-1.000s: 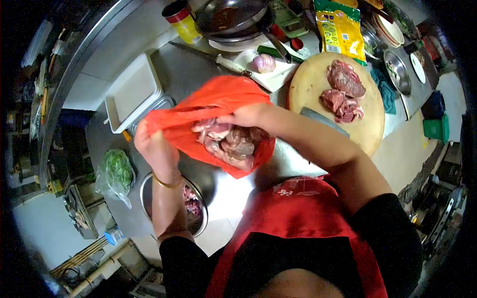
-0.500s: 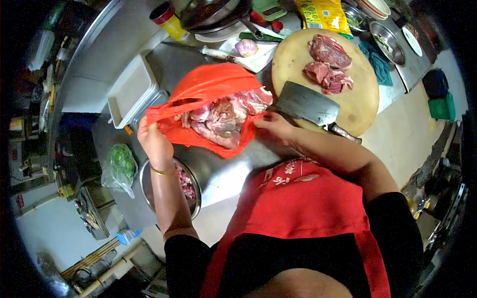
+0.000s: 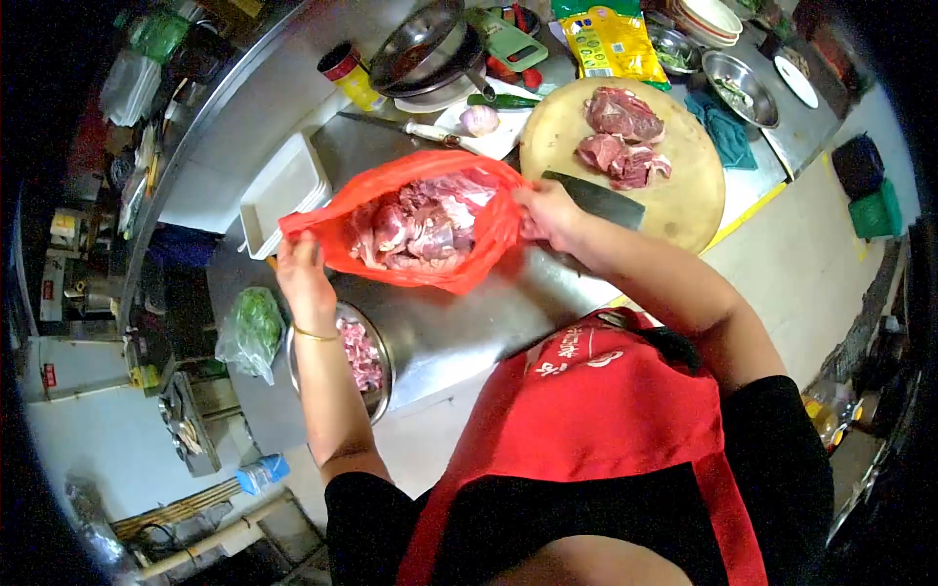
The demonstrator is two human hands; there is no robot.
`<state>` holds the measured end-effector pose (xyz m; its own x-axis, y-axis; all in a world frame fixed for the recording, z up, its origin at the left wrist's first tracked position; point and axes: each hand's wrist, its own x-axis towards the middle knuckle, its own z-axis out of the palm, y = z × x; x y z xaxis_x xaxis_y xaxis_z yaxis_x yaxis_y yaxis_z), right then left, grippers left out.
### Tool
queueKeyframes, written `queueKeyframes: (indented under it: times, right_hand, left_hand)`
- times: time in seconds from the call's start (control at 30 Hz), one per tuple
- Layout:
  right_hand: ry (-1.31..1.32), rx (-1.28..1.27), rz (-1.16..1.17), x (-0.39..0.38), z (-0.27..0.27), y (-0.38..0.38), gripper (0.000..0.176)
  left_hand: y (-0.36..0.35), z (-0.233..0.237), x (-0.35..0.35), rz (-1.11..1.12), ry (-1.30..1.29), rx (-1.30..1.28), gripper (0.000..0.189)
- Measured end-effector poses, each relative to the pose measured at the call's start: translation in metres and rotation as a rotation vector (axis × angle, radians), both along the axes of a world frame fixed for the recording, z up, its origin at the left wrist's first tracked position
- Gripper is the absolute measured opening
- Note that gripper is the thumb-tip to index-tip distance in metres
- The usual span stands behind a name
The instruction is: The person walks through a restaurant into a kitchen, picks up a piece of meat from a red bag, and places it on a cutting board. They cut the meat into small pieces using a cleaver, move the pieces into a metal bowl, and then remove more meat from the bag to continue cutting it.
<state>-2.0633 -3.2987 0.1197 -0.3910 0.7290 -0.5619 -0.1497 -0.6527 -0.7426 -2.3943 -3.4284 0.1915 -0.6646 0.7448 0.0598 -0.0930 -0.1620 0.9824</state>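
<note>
A red plastic bag (image 3: 459, 275) hangs open between my hands, with raw meat (image 3: 420, 227) inside it. My left hand (image 3: 305, 278) is closed on the bag's left edge. At the opposite edge, my right hand (image 3: 549, 213) grips the plastic near the cleaver. The cleaver (image 3: 601, 201) lies on the round wooden chopping board (image 3: 699, 200), its handle hidden behind my right forearm. Further back on the board are pieces of red meat (image 3: 625, 115). Partly behind my left forearm sits a metal bowl (image 3: 389, 376) of cut meat (image 3: 360, 354).
White trays (image 3: 283, 190) stand at the left beside a bagged green vegetable (image 3: 256, 327). A knife (image 3: 430, 132) and an onion (image 3: 479, 120) lie behind the bag. Stacked pans (image 3: 420, 54), a yellow packet (image 3: 616, 44) and a steel bowl (image 3: 738, 90) line the back.
The bag's mouth has been pulled wider, showing more of the meat inside. My right hand has moved up and to the right with its edge. The camera view has shifted slightly.
</note>
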Motion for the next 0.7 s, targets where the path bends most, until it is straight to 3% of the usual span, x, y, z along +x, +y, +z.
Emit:
queueKeyframes:
  times: [0.03,0.07,0.1,0.13,0.17,0.2,0.23,0.3,0.33,0.4,0.5,0.57,0.6,0.63,0.67,0.7]
  right_hand:
    - [-0.050,0.018,0.046,0.012,-0.016,-0.005,0.019]
    - [-0.105,0.067,0.090,0.019,-0.036,-0.012,0.029]
    - [-0.101,0.189,0.105,0.028,-0.031,-0.026,0.037]
    - [-0.098,0.311,0.119,0.038,-0.027,-0.041,0.044]
    - [-0.230,0.642,0.188,0.052,-0.031,-0.050,0.053]
    - [-0.268,0.708,0.306,0.072,-0.023,-0.055,0.045]
    - [-0.502,0.900,0.338,0.089,-0.004,-0.062,0.039]
    - [-0.835,1.352,0.339,0.125,-0.003,-0.064,0.029]
    - [-1.045,1.311,0.427,0.143,-0.005,-0.065,0.032]
    - [-1.163,1.426,0.310,0.169,-0.009,-0.069,0.036]
    - [-1.207,1.318,0.432,0.187,-0.033,-0.070,0.041]
    - [-1.228,1.303,0.508,0.196,-0.043,-0.064,0.045]
    - [-1.182,1.310,0.475,0.196,-0.037,-0.062,0.051]
    - [-1.184,1.219,0.531,0.200,-0.033,-0.058,0.053]
    - [-1.178,1.130,0.588,0.206,-0.029,-0.053,0.054]
    - [-1.120,1.130,0.626,0.214,-0.024,-0.048,0.054]
  left_hand:
    - [-0.001,-0.006,0.014,-0.098,0.199,0.004,0.045]
    - [-0.005,-0.011,0.051,-0.006,0.419,0.061,0.059]
    - [-0.014,-0.020,0.079,0.128,0.881,-0.053,0.070]
    - [-0.015,-0.031,0.108,0.049,0.851,0.075,0.072]
    - [-0.026,-0.043,0.122,-0.021,1.242,-0.062,0.076]
    - [-0.023,-0.055,0.135,-0.290,1.333,-0.173,0.083]
    - [-0.029,-0.057,0.172,-0.323,1.376,-0.178,0.087]
    - [-0.034,-0.098,0.198,-0.578,1.428,-0.375,0.091]
    - [-0.034,-0.114,0.201,-0.807,1.432,-0.543,0.080]
    - [-0.039,-0.125,0.201,-0.969,1.223,-0.466,0.058]
    - [-0.027,-0.112,0.196,-0.837,1.093,-0.475,0.040]
    - [-0.017,-0.119,0.184,-0.710,1.194,-0.438,0.025]
    - [-0.012,-0.113,0.179,-0.646,1.242,-0.543,0.021]
    - [-0.009,-0.095,0.176,-0.496,1.168,-0.542,0.019]
    - [-0.009,-0.111,0.151,-0.245,1.257,-0.320,0.018]
    - [-0.010,-0.131,0.124,-0.088,0.703,-0.258,0.021]
